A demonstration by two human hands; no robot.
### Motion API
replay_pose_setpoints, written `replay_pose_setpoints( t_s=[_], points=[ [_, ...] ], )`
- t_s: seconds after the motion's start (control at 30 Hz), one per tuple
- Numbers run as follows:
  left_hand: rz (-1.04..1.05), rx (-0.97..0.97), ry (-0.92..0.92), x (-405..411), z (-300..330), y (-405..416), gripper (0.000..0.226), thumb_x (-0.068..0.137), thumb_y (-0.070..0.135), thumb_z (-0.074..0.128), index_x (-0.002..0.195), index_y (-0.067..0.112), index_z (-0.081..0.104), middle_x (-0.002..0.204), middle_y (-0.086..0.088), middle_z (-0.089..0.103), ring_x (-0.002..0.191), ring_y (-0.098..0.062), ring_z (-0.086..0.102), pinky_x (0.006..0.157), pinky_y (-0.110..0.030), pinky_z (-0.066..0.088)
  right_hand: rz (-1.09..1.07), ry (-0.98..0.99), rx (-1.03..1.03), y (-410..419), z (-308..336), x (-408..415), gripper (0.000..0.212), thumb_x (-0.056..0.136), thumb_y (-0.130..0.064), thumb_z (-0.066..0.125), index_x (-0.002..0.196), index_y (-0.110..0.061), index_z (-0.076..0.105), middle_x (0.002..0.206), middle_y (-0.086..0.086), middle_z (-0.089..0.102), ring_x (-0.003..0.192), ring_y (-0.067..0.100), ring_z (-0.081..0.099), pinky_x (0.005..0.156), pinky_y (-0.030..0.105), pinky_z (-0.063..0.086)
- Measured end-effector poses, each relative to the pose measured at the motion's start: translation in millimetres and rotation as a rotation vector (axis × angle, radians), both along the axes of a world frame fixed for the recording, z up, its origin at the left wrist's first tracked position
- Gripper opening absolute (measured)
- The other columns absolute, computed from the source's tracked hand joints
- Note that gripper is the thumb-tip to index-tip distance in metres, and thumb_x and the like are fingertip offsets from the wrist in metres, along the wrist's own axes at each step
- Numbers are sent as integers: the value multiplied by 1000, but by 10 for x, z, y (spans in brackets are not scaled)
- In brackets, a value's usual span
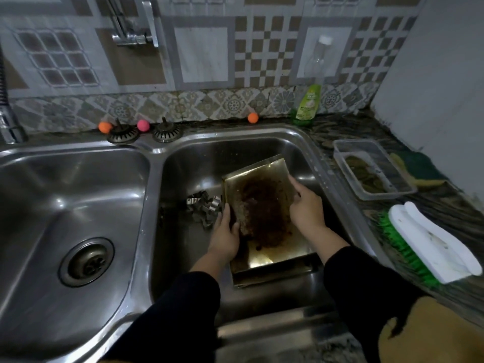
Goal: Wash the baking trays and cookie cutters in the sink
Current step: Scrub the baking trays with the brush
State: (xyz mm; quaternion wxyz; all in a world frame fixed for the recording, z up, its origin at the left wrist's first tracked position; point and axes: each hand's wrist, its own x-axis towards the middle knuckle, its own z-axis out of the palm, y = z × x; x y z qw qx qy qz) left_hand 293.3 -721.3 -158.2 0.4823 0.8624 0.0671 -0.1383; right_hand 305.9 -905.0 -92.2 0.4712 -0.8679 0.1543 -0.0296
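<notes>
A rectangular metal baking tray [258, 170], crusted with dark brown burnt residue, lies tilted in the right sink basin [199, 158]. Under its near end the edge of a second tray [272, 277] shows. My left hand [225, 231] grips the top tray's left edge, thumb on the inside. My right hand [305, 208] holds its right edge, fingers curled over the rim. Several shiny metal cookie cutters [205, 208] lie piled on the basin floor just left of the tray, beside my left hand.
The left basin [65, 195] has an open drain. Two sink strainers [123, 133] and small coloured balls sit on the back ledge. On the right counter: green dish soap bottle [305, 106], clear plastic container [372, 169], green-yellow sponge [419, 169], white scrub brush with green bristles [429, 242].
</notes>
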Motion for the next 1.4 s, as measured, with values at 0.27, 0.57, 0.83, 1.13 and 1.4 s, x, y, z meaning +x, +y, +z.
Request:
replay_pose_setpoints(
  t_s=[0.27, 0.57, 0.83, 1.13, 1.4],
  points=[
    [55, -403, -188, -130, 737, -103, 50, 105, 19, 27, 151, 38, 17, 151, 5, 31, 121, -3, 32, 101, -23, 26, -40, -20, 144, -219, 392, -173, 55, 98, -2, 40, 143, -34, 39, 151, 1, 36, 137, 17, 35, 97, 20, 32],
    [28, -444, -299, -181, 1078, -403, 53, 104, 15, 28, 151, 39, 18, 155, 8, 26, 141, -11, 24, 110, -26, 19, -105, -152, -628, -1038, 799, -938, 41, 91, -24, 56, 132, -29, 53, 137, 1, 52, 123, 24, 49, 96, 37, 44],
    [32, -426, -350, -222, 1149, -647, 55, 105, 16, 27, 151, 41, 11, 155, 5, 29, 141, -17, 28, 106, -27, 21, -138, 125, -699, -1541, 601, -1462, 56, 92, -50, 50, 144, -31, 38, 128, 8, 45, 119, 31, 40, 92, 41, 42],
    [110, -369, -372, -173, 1181, -618, 54, 105, 19, 27, 151, 42, 11, 153, 5, 33, 140, -20, 31, 111, -33, 24, -90, 49, -505, -1408, 686, -1292, 52, 90, -42, 58, 140, -33, 45, 134, 5, 55, 123, 25, 50, 97, 39, 42],
    [152, -411, -400, -105, 1225, -565, 53, 105, 20, 27, 149, 46, 13, 151, 6, 36, 138, -19, 34, 113, -41, 28, -48, -178, -290, -1378, 1292, -590, 70, 74, -40, 78, 137, -25, 51, 141, -3, 51, 128, 18, 47, 96, 25, 36]
  ],
)
